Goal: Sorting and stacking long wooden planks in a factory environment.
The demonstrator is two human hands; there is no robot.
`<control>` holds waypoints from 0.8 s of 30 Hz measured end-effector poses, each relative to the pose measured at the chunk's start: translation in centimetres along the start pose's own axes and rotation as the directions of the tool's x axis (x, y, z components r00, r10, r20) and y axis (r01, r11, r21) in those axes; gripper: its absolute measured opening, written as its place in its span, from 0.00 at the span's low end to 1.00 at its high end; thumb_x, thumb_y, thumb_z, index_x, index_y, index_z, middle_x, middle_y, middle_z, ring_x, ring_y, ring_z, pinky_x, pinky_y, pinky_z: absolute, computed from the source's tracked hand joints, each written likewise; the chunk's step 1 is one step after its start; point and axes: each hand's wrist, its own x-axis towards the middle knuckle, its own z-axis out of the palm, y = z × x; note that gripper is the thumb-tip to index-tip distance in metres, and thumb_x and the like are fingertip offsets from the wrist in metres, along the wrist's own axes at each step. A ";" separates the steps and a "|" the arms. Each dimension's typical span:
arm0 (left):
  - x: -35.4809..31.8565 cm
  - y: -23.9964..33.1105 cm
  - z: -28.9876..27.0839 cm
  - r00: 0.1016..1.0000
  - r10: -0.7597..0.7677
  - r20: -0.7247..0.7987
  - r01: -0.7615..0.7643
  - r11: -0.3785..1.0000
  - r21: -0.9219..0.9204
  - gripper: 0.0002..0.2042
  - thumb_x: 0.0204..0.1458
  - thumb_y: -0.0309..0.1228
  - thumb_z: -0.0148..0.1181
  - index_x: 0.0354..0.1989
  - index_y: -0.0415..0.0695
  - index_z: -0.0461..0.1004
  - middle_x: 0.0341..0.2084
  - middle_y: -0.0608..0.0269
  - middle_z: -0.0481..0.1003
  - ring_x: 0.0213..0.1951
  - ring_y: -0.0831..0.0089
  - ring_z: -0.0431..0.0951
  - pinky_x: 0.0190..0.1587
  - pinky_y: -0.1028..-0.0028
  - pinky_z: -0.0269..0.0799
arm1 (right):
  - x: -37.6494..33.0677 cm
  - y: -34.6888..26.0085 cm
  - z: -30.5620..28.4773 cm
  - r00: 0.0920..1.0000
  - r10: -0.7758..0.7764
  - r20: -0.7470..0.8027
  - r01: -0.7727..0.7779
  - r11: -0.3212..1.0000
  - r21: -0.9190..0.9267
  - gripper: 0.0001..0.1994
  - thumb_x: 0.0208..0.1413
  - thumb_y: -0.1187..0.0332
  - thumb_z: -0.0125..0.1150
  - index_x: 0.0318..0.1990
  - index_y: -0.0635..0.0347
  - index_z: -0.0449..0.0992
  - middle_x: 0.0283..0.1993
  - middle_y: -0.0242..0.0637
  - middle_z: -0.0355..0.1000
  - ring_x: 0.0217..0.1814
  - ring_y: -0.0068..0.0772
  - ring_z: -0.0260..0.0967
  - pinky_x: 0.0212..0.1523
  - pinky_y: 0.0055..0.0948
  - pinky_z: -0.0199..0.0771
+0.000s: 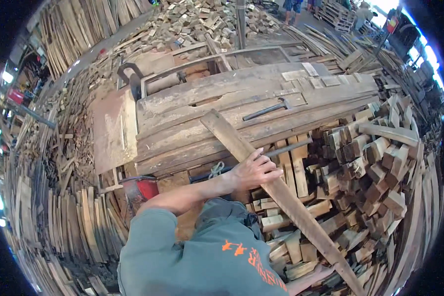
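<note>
A long wooden plank (291, 204) runs slantwise from above the workbench (182, 111) down to the lower right. My left hand (255, 171) is closed around its upper part, thumb side up, with fingers over the face. Lower down, my right hand (320, 274) grips the plank near its near end; the plank and its edge hide most of those fingers. The plank's far end hangs over the bench's near boards. A hammer (266, 109) lies on the bench beyond the plank. Just past my left hand, a grey bar (293, 146) sticks out to the right.
Short wood blocks (375, 163) are heaped at my right. Flat wood pieces (320, 79) rest on the bench's right end. A dark curved metal part (133, 81) stands at its left. Upright boards (79, 222) line the left, and a block pile (207, 22) rises behind.
</note>
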 end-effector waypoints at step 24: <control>4.3 10.4 2.5 0.982 0.178 0.065 -0.046 0.558 -0.829 0.41 0.48 0.40 0.67 0.68 0.42 0.51 0.54 0.47 0.66 0.57 0.50 0.65 0.59 0.59 0.63 | -18.1 -18.3 24.5 0.236 -0.593 0.770 0.500 0.753 0.428 0.29 0.50 0.60 0.61 0.56 0.66 0.62 0.39 0.37 0.64 0.35 0.26 0.63 0.31 0.23 0.70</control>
